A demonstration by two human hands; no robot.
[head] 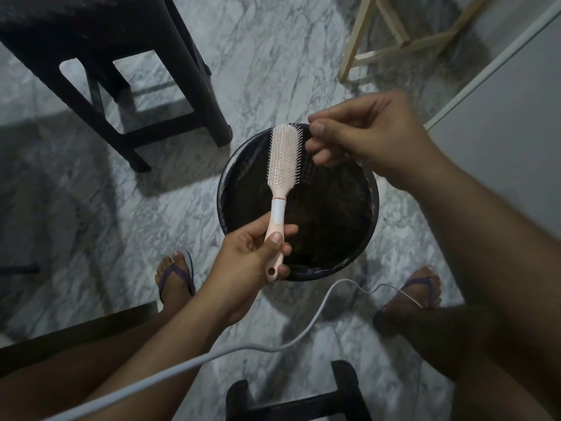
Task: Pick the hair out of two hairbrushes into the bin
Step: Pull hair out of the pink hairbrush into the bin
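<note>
**Brush held over bin, right hand pinching beside the bristles**

Nearest the camera, a white cable (212,354) crosses the lower frame over the person's legs, and part of a dark stool (291,399) shows at the bottom edge. Both feet rest on the marble floor (273,56) in sandals.

The left hand (252,253) is closed round the lower handle of the pink hairbrush (280,189), thumb pressed on top and fingers curled beneath. The brush is tilted up and away, bristles facing the camera, and is held directly above the open mouth of the black bin (224,177).

The right hand (361,138) sits just beside the upper right edge of the bristle pad. Thumb and forefinger are pinched together; the other fingers are curled. Whether strands are caught in the pinch cannot be told, as any hair there is too fine to see against the dark bin. Little hair is visible on the bristles.

Handling assessment: the brush appears light, rigid plastic with fine, flexible pins. The handle is the sound place to hold it, as now. Hair would be soft, nearly weightless and inclined to cling to fingers, so it is best gripped close to the pin bases and drawn outward along the pins.

Beyond the bin stand a dark chair (121,71) and a pale wooden frame (394,34). A second hairbrush is not in view.
</note>
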